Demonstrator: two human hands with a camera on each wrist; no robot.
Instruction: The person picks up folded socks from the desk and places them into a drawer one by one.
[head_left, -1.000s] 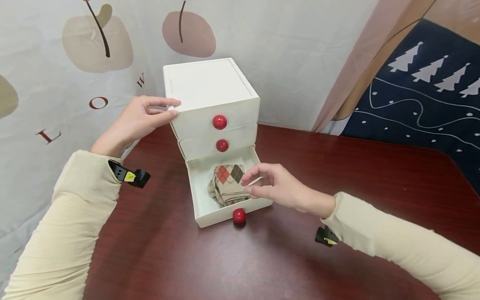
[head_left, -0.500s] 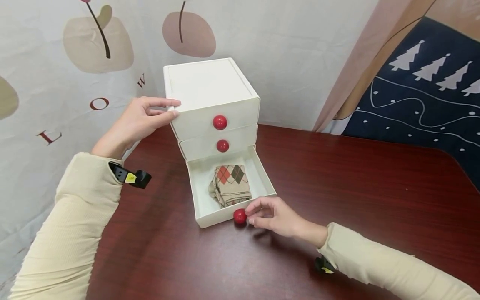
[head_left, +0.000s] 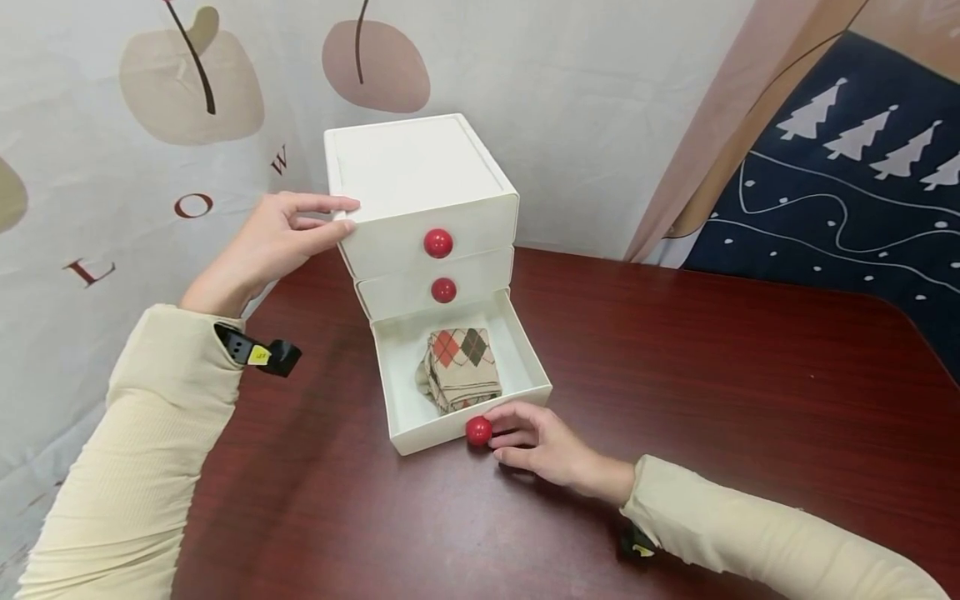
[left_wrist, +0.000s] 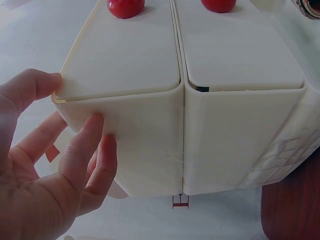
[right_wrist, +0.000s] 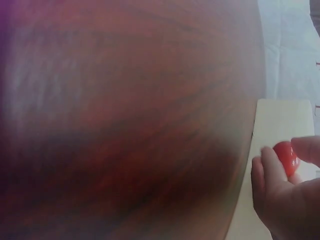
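In the head view a white three-drawer cabinet (head_left: pixel 420 167) stands on a dark red-brown table. Its lowest drawer (head_left: pixel 517 342) is pulled out, with folded argyle socks (head_left: pixel 462 367) inside. My left hand (head_left: pixel 277 233) rests on the upper left front corner, fingers fairly straight. The left wrist view shows the thumb at the front edge and fingertips (left_wrist: pixel 93 122) on the side panel. My right hand (head_left: pixel 543 446) is at the lowest drawer's red knob (head_left: pixel 478 431), a fingertip touching its right side. Fingers stand on either side of the knob (right_wrist: pixel 287 157) in the right wrist view, loosely spread.
Two more red knobs, an upper knob (head_left: pixel 438 243) and a middle knob (head_left: pixel 443 290), sit on the closed drawers. A printed white curtain (head_left: pixel 570 125) hangs behind the cabinet. A dark blue cloth with white trees (head_left: pixel 832 200) hangs at the right. Table surface (head_left: pixel 712 375) extends right.
My right hand has moved from above the socks, down and toward me, to the lowest drawer's knob. The drawer, the socks and my left hand stay in place.
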